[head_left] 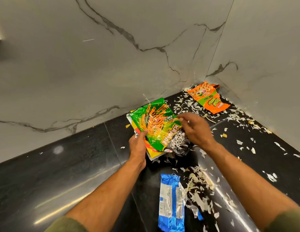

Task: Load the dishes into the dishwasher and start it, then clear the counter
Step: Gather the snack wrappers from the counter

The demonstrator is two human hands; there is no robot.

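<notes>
1. While the left hand (137,144) grips a stack of empty snack wrappers at its lower left edge, thumb on top, the green wrapper (156,126) lies uppermost in it
2. The right hand (195,128) pinches the right edge of the green wrapper with curled fingers; a black wrapper (177,144) sits under it
3. The stack is held just above the black counter (62,164), near the marble wall (95,64)
4. An orange wrapper (208,99) lies in the far corner, well apart
5. A blue wrapper (171,201) lies on the counter between the forearms
6. White peel scraps (199,198) are scattered over the right part of the counter
</notes>
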